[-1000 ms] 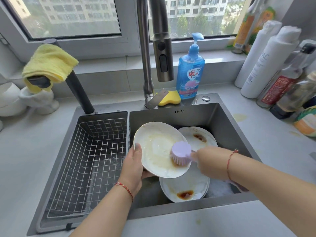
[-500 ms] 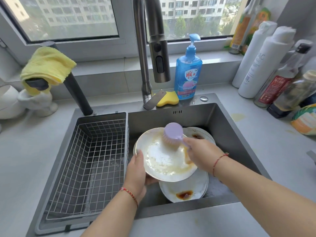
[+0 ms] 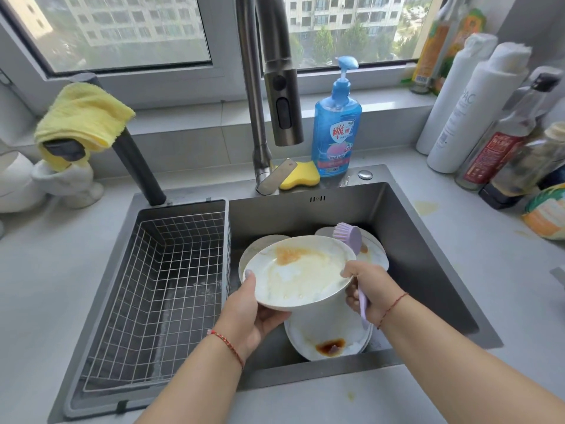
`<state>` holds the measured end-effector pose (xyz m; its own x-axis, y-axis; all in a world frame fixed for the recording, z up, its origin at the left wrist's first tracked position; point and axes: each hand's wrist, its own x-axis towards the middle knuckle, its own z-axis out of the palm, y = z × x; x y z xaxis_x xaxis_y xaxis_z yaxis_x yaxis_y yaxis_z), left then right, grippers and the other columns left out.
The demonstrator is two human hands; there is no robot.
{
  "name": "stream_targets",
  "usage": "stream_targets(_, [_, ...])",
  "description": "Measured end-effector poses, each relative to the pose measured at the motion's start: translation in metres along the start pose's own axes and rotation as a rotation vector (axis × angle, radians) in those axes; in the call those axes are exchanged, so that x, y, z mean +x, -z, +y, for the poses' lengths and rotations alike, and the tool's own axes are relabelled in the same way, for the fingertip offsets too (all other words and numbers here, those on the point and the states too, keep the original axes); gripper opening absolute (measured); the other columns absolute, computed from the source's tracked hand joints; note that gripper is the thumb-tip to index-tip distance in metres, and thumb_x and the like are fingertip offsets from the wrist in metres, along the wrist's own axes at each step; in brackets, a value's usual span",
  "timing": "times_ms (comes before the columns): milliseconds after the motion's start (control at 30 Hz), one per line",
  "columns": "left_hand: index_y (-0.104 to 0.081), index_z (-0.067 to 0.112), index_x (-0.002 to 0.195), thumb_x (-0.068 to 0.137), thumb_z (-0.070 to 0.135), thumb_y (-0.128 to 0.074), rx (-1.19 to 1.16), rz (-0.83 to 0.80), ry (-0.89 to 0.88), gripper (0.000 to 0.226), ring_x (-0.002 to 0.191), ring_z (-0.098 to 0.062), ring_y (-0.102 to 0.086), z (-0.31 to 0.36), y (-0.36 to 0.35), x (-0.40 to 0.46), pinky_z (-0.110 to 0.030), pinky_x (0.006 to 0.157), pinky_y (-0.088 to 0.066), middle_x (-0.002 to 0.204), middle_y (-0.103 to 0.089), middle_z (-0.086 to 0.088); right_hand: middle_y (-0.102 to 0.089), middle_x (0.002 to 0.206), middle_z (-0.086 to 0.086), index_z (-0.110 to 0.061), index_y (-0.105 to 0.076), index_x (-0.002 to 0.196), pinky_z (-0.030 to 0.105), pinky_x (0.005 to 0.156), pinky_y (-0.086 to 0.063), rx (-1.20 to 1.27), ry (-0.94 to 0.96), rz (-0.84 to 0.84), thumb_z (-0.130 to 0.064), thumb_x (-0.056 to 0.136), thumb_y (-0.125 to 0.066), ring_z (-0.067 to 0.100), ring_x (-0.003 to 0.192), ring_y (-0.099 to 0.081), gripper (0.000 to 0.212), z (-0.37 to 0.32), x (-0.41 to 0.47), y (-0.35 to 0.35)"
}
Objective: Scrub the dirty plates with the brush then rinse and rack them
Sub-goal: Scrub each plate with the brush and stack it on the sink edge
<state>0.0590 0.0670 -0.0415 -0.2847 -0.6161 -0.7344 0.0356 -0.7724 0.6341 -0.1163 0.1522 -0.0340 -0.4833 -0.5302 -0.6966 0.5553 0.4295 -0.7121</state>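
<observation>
The brush (image 3: 348, 234) has lifted off the plate (image 3: 298, 272), clenched in the right hand (image 3: 371, 293), while the left hand (image 3: 249, 313) grips the rim, tilting it to drain.

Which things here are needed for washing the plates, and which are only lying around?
For the job: held plate, brush, dirty plates in sink, faucet, wire rack.

Lying about: yellow cloth, sponge, soap bottle, condiment bottles.
</observation>
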Motion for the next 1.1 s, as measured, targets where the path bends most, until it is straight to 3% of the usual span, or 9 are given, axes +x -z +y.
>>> stream_targets(133, [-0.045, 0.019, 0.138, 0.094, 0.060, -0.040, 0.936, 0.213, -0.703, 0.061, 0.121, -0.020, -0.049, -0.004, 0.013, 0.002, -0.035, 0.097, -0.042, 0.131, -0.053, 0.000, -0.025, 0.054, 0.001, -0.006, -0.050, 0.097, 0.019, 0.041, -0.026, -0.019, 0.055, 0.057, 0.000, 0.085, -0.046, 0.010, 0.037, -0.025, 0.014, -0.011, -0.005, -0.003])
stream_targets(233, [-0.052, 0.023, 0.124, 0.069, 0.073, -0.056, 1.357, -0.068, -1.127, 0.075, 0.110, -0.003, -0.045, -0.010, 0.004, -0.018, -0.032, 0.108, -0.036, 0.115, -0.054, 0.015, -0.024, 0.045, -0.001, -0.008, -0.041, 0.075, 0.019, 0.034, -0.022, -0.020, 0.050, 0.073, 0.002, 0.082, -0.045, 0.011, 0.033, -0.023, 0.013, -0.017, -0.008, -0.005])
stream_targets(300, [-0.052, 0.021, 0.102, 0.049, 0.064, -0.081, 1.619, -0.070, -1.347, 0.074, 0.079, -0.011, -0.062, -0.023, 0.000, -0.011, -0.027, 0.076, -0.053, 0.086, -0.063, 0.011, -0.023, 0.044, -0.002, -0.011, -0.035, 0.067, 0.019, 0.034, -0.020, -0.030, 0.048, 0.077, 0.003, 0.081, -0.045, 0.012, 0.033, -0.022, 0.022, -0.017, -0.010, -0.008])
stream_targets(367, [-0.042, 0.020, 0.083, 0.032, 0.041, -0.094, 1.751, -0.010, -1.384, 0.076, 0.043, -0.013, -0.054, -0.022, -0.010, -0.007, -0.019, 0.040, -0.031, 0.056, -0.054, 0.009, -0.024, 0.046, -0.001, -0.011, -0.036, 0.065, 0.017, 0.036, -0.021, -0.059, 0.052, 0.076, 0.003, 0.081, -0.046, 0.013, 0.033, -0.022, 0.023, -0.015, -0.013, -0.011])
stream_targets(533, [-0.041, 0.016, 0.071, 0.024, 0.006, -0.084, 1.736, 0.063, -1.618, 0.064, 0.032, -0.017, -0.040, -0.021, -0.013, 0.004, -0.020, 0.041, -0.015, 0.042, -0.042, 0.003, -0.027, 0.041, -0.002, -0.025, -0.037, 0.081, 0.015, 0.035, -0.025, -0.098, 0.086, 0.028, -0.004, 0.085, -0.048, 0.010, 0.031, -0.025, 0.024, -0.016, -0.019, -0.012])
stream_targets(733, [-0.043, 0.018, 0.083, 0.048, 0.016, -0.077, 1.360, 0.063, -1.405, 0.049, 0.039, -0.023, -0.050, -0.015, -0.016, -0.001, -0.019, 0.040, -0.025, 0.050, -0.052, 0.001, -0.071, 0.079, 0.015, -0.013, -0.057, 0.107, 0.020, 0.038, -0.031, -0.153, 0.196, -0.039, -0.043, 0.095, -0.050, 0.010, 0.033, -0.029, 0.033, -0.027, -0.035, -0.001])
stream_targets(867, [-0.053, 0.018, 0.089, 0.068, 0.022, -0.079, 1.071, 0.089, -0.959, 0.034, 0.066, -0.023, -0.061, 0.008, -0.018, -0.010, -0.028, 0.056, -0.046, 0.073, -0.063, 0.001, -0.059, 0.054, 0.001, -0.033, -0.063, 0.115, 0.019, 0.037, -0.030, -0.392, 0.397, -0.030, -0.036, 0.098, -0.043, 0.012, 0.033, -0.031, 0.026, -0.029, -0.049, 0.010])
stream_targets(967, [-0.053, 0.027, 0.082, 0.064, 0.013, -0.081, 0.895, 0.056, -0.899, 0.036, 0.067, -0.011, -0.060, 0.017, -0.017, -0.006, -0.012, 0.054, -0.043, 0.076, -0.063, 0.009, -0.040, 0.043, -0.015, -0.058, -0.056, 0.109, 0.015, 0.038, -0.032, -0.576, 0.547, -0.176, -0.029, 0.097, -0.044, 0.002, 0.035, -0.037, 0.034, -0.025, -0.078, 0.004])
stream_targets(1100, [-0.064, 0.024, 0.092, 0.058, 0.005, -0.079, 0.720, 0.003, -0.794, 0.041, 0.073, -0.008, -0.063, 0.022, -0.018, 0.000, -0.010, 0.061, -0.045, 0.082, -0.068, 0.012, -0.052, 0.053, -0.017, -0.051, -0.043, 0.131, 0.009, 0.045, -0.032, -0.934, 0.685, -0.236, -0.025, 0.098, -0.045, -0.004, 0.045, -0.046, 0.042, -0.018, -0.103, -0.006])
